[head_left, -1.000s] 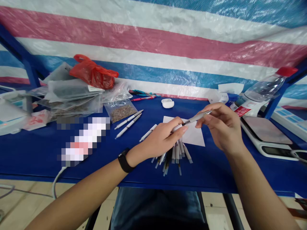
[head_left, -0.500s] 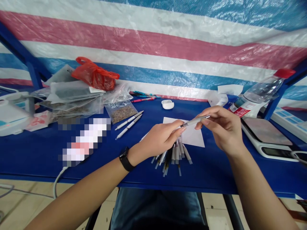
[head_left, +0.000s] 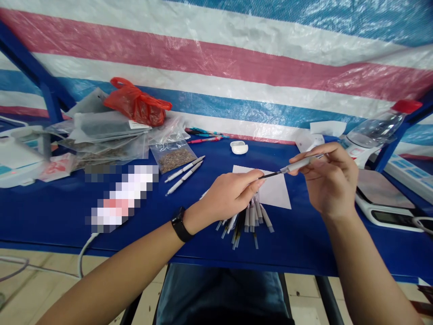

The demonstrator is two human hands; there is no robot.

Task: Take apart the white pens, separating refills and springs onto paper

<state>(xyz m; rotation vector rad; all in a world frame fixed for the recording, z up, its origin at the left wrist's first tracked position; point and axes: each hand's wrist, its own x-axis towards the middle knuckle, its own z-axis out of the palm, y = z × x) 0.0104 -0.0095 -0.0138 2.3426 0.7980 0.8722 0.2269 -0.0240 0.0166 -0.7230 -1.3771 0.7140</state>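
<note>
A pen in two bare hands, with the white paper [head_left: 279, 192] on the blue table [head_left: 297, 253] as landmark. The left hand [head_left: 232, 196], at the paper's left, has its thumb and forefinger brought together on the near end of a dark rod [head_left: 273, 174]. The rod crosses the view of the paper's far part and meets the pale grey barrel [head_left: 297, 165], which sits above and to the right of the paper. The right hand [head_left: 333, 180], right of the paper, has its thumb and fingertips closed around this barrel, whose bright tip points away from the rod. A black wristband [head_left: 181, 225] circles the left wrist. Nearer the person than the paper lies a loose heap of pen parts [head_left: 253, 217], grey sleeves and thin tubes, partly hidden by the left hand. Well left of the paper, two pens [head_left: 184, 175] lie side by side, just beside a clear bag of brown bits [head_left: 174, 159]. Beyond the paper rests a small white case [head_left: 238, 147]; farther right of it stand a scale [head_left: 389, 189] and a bottle with a red cap [head_left: 407, 106].
</note>
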